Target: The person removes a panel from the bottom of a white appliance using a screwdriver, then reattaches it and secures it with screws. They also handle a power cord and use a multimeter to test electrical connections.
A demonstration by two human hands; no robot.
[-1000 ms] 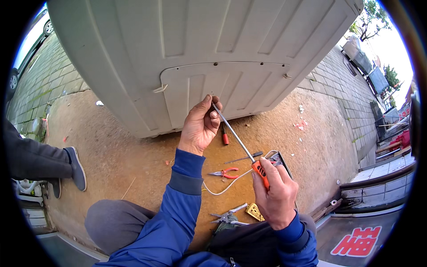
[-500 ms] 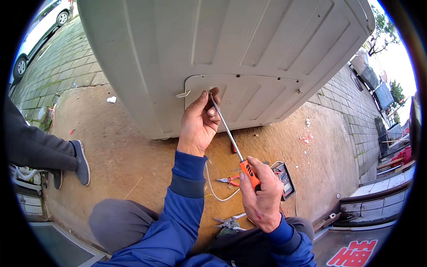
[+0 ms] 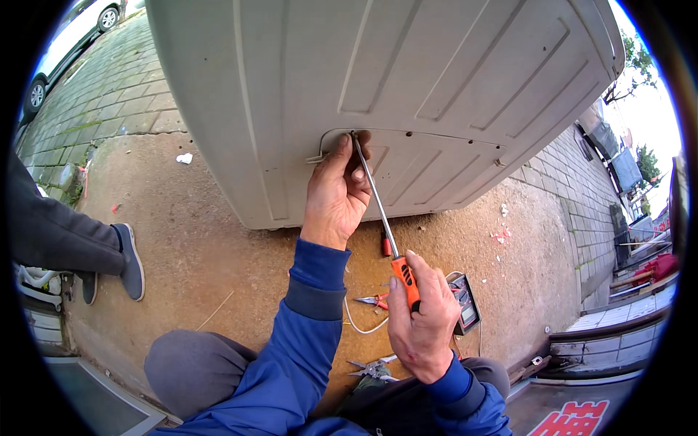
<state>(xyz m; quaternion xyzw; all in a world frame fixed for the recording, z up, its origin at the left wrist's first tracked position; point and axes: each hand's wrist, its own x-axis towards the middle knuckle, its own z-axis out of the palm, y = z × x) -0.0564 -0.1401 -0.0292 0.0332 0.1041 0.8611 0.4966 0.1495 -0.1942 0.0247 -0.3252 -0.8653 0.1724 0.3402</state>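
Note:
My right hand (image 3: 425,320) is wrapped round the orange and black handle of a long screwdriver (image 3: 378,198). Its metal shaft slants up and left to the top-left corner of a ribbed access panel (image 3: 414,163) on a large pale grey metal cabinet (image 3: 276,94). My left hand (image 3: 338,185) is closed, thumb and fingers pinched about the shaft's tip at the panel's upper edge. Whether a screw sits between those fingertips is hidden. Dark screw spots run along that edge to the right of my fingers.
Below the cabinet lie red-handled pliers (image 3: 374,300), a meter (image 3: 465,304), a white cable (image 3: 360,327) and another plier-like tool (image 3: 371,368). A red-handled tool (image 3: 386,245) lies by the cabinet's base. Another person's shoe (image 3: 131,263) is at the left.
The screwdriver tip and my left fingers have moved up against the panel's top edge. The cabinet has shifted slightly right in view. Both hands keep their grip.

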